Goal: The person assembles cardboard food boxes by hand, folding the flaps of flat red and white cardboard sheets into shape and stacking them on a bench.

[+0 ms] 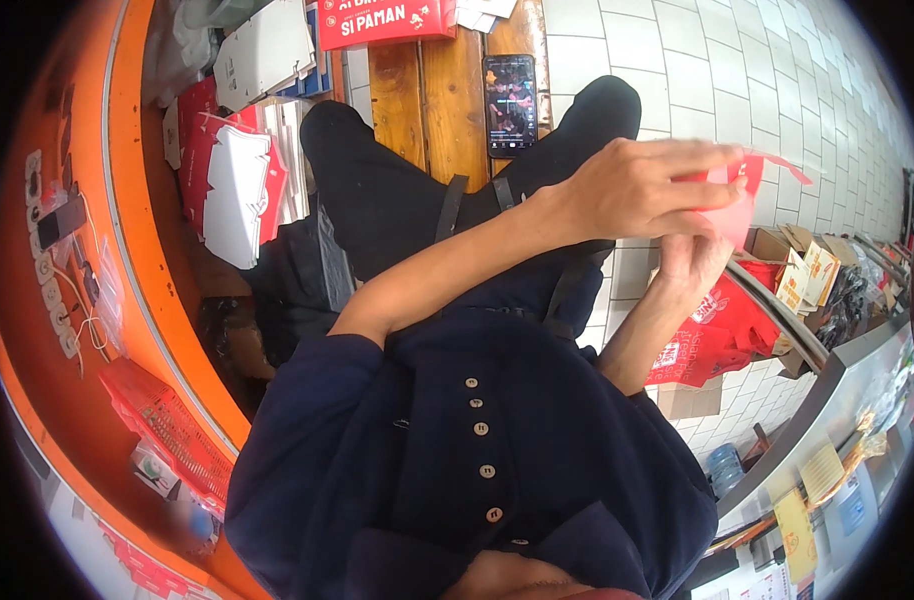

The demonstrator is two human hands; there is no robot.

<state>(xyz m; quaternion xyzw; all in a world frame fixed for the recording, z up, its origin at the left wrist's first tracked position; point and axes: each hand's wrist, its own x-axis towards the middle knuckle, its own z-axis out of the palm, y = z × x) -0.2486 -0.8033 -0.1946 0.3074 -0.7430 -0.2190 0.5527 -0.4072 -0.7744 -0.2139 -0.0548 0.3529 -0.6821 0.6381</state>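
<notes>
Left hand (642, 190), fingers outstretched and slightly bent, at the upper part of a red carton piece (729, 212), whether gripping it cannot be told; right hand (692, 262), partly closed, holding the same piece from below, raised to the right of the right knee (607, 105). Farther out: one phone (510, 105), screen lit, on a wooden bench (452, 110); one red box (387, 22) beyond; flat cartons (242, 190), stacked, beside the left knee (332, 130).
</notes>
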